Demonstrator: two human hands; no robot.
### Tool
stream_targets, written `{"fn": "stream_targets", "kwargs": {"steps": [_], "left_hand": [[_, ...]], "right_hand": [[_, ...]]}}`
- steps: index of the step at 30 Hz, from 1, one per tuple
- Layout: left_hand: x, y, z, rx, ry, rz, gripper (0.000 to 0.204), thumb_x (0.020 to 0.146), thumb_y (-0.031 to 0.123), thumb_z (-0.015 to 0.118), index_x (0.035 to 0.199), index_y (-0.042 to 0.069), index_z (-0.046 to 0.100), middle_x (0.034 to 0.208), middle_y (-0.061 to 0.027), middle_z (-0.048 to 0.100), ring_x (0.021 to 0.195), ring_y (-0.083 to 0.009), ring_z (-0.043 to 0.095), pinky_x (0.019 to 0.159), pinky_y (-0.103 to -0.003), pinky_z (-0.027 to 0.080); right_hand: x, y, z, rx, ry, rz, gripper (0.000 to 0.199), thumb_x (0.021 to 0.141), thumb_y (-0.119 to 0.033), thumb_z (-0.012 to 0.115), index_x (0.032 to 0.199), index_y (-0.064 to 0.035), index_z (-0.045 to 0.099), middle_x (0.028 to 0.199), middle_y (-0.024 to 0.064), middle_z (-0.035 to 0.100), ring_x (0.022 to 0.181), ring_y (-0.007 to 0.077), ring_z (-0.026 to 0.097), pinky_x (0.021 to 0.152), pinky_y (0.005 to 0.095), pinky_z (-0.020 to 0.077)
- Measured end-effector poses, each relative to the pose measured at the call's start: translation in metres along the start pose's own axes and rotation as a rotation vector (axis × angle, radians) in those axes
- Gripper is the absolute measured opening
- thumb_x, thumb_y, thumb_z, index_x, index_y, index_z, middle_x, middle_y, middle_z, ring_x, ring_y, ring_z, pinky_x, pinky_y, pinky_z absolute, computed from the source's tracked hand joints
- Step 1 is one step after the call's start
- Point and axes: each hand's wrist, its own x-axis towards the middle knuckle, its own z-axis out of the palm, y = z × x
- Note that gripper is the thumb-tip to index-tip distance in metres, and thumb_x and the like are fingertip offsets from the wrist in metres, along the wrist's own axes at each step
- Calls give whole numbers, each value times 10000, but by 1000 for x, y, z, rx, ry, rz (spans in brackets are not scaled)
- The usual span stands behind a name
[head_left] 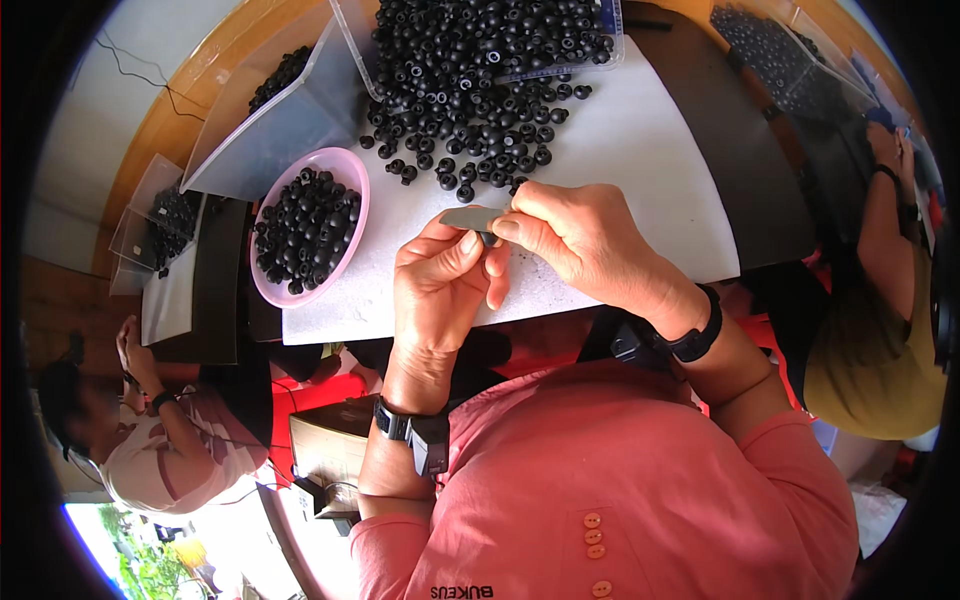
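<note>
Grey flat tool (pixel 470 218), blade-like, is pinched between both hands over the white board (pixel 640 170), near its front edge. Right hand (pixel 585 245) grips the tool's right end between thumb and forefinger, other fingers curled. Left hand (pixel 440 285) has thumb and forefinger closed at the tool's underside, apparently on one small black bead (pixel 487 239); the view there is mostly blocked by fingertips, so I can't confirm the bead's shape or whether it touches the tool.

Step in hand, as I read it: one bead being worked or trimmed against the tool, piece by piece. Next move calls for a steady pinch from the left hand and a short, controlled stroke from the right, kept clear of the left fingertips.

Around it:
- Loose pile (pixel 470 130) of black beads on the board, just beyond the hands, spilling from a clear tray (pixel 352 40) at the far edge.
- Pink bowl (pixel 345 160), part full of beads, left of the hands, overhanging the board's left edge.
- Second clear tray (pixel 300 120) beyond the bowl, few beads in it.
- Black bands on both wrists.
- Other people sit at left and right, each at separate trays of beads; their hands are well apart from this person's.
</note>
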Motion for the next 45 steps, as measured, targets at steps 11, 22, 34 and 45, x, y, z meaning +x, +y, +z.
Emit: {"fn": "stream_targets", "kwargs": {"steps": [11,22,34,45], "left_hand": [[0,0,-5,29,36,-33,236,952,56,661,1124,-105,656,943,-173,682,688,-216,643,477,-299,494],[1,-4,4,82,46,-5,201,989,34,616,1155,-66,673,944,-120,676,685,-186,615,490,-277,453],[-6,-12,25,65,10,-17,188,994,30,616,1164,-17,684,820,-140,653,645,-211,599,483,-293,452],[-8,-2,13,121,62,-10,202,1003,25,592,1165,-71,665,985,-143,679,726,-205,639,505,-292,504]], "right_hand": [[-8,2,2,-183,-70,-243,268,942,-304,709,823,-79,626,703,76,652,619,293,665,535,414,495],[-5,5,-7,242,113,41,325,893,-310,807,827,-46,629,637,51,596,568,152,587,527,316,453],[-6,5,-8,319,56,115,367,921,-343,770,775,-56,594,603,61,568,528,180,542,507,328,416],[-8,9,-9,192,90,4,180,994,-173,676,923,-8,673,723,74,648,617,140,591,588,289,469]]}}
